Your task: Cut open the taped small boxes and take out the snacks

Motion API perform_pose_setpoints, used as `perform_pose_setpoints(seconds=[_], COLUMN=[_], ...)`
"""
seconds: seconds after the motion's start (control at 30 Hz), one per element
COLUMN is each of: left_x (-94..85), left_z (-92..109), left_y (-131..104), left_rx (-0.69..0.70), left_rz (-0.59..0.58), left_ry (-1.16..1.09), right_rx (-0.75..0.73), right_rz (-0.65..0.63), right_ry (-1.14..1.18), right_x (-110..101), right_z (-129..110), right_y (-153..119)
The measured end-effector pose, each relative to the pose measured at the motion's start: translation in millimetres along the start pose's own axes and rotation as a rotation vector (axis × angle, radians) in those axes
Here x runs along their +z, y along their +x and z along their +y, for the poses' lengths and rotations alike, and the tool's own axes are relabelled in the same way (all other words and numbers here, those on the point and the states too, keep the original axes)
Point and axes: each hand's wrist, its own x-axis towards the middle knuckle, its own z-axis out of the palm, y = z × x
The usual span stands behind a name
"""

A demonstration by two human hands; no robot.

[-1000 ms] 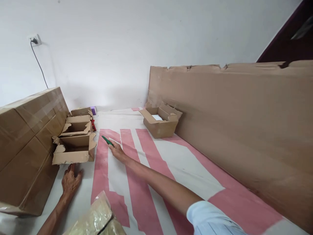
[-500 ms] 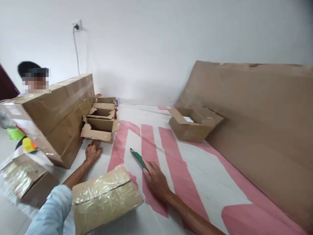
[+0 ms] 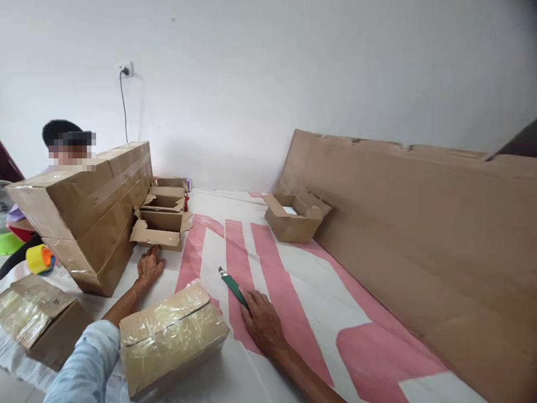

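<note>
In my right hand (image 3: 263,323) is a green utility knife (image 3: 233,286), its metal tip pointing up and to the left over the cloth. My left hand (image 3: 150,267) is just in front of an open cardboard box (image 3: 161,238) with torn flaps, fingers partly stretched out and seemingly holding nothing. Whether its fingertips touch the box I cannot tell. Between my forearms stands a closed, taped carton (image 3: 174,338) with a dark seam along its top.
Stacked taped cartons (image 3: 96,224) stand on the left, with a person (image 3: 62,134) behind them. Another taped carton (image 3: 39,313) and yellow tape (image 3: 37,258) are nearby. An open box (image 3: 291,226) sits before a big cardboard sheet (image 3: 403,235). Pink-and-white cloth (image 3: 302,291) covers the surface.
The view has shifted, so the boxes and cardboard sheet appear further left. My right hand still has the knife, and my left hand remains near the open box.
</note>
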Motion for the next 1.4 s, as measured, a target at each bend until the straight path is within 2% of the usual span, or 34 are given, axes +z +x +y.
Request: perform_pose_setpoints(seconds=[0.5,0.83,1.13,1.4], left_x=[-3.7,-5.2,-5.2,-2.7], left_z=[-2,0,0,-2], left_y=[6,12,17,23], left_rx=[0.005,0.013,0.063,0.050], left_rz=[0.097,0.068,0.052,0.041], left_ry=[0.037,0.071,0.099,0.107], right_rx=[0.055,0.064,0.062,0.049], right_rz=[-0.001,-0.013,-0.025,-0.011], right_ry=[-0.028,-0.011,-0.022,-0.042], right_x=[2,-5,-4,0], right_z=[-7,-10,-9,-7], right_y=[10,13,12,10])
